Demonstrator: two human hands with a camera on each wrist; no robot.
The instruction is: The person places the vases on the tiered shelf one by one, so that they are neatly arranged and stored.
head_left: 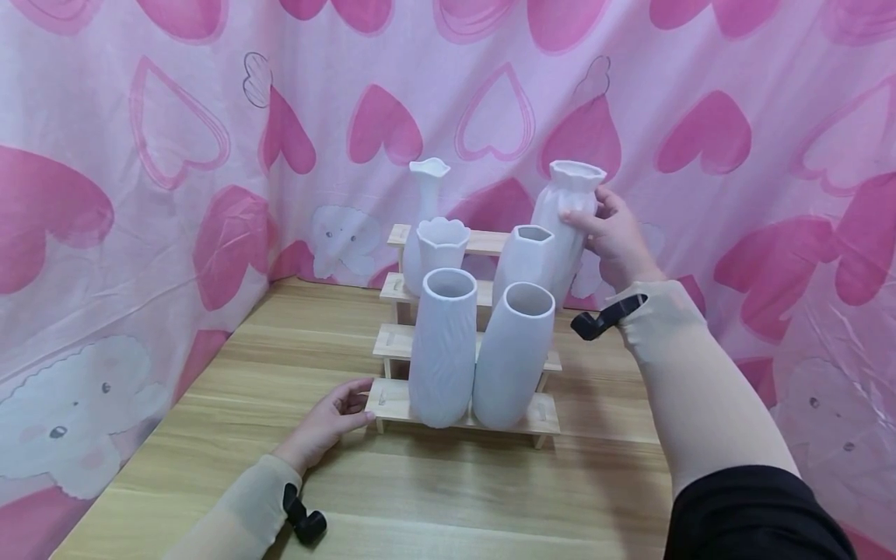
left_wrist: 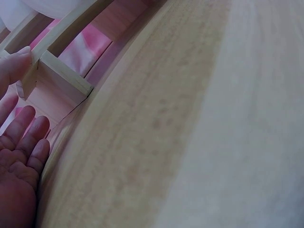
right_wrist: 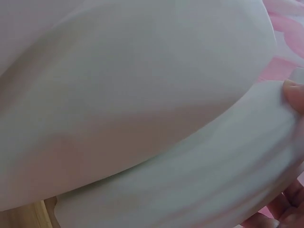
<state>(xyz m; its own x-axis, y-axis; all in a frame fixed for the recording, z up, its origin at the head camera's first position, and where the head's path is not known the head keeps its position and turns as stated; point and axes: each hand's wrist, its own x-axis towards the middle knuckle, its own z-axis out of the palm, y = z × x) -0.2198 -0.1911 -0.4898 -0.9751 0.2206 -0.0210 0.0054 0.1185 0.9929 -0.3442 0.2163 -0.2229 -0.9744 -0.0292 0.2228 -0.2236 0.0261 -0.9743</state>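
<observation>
My right hand (head_left: 619, 237) grips a tall white vase (head_left: 558, 206) with a pinched, flared mouth at the back right of a stepped wooden stand (head_left: 392, 397). The thumb lies on the vase's near side, the fingers behind it; its base is hidden. At the stand's left, my left hand (head_left: 325, 424) holds the end of the lowest shelf (left_wrist: 71, 78), thumb against the wood. Two smooth round-mouthed vases stand in front, a left vase (head_left: 444, 358) and a leaning right vase (head_left: 516, 358). Behind them are an angular-mouthed vase (head_left: 523, 257) and a scalloped vase (head_left: 442, 241).
A slim white vase (head_left: 428, 190) with a wavy lip stands at the back left. The stand rests on a wood-grain table (head_left: 294, 342). A pink heart-patterned curtain (head_left: 420, 70) hangs behind and along both sides. The vases stand close together.
</observation>
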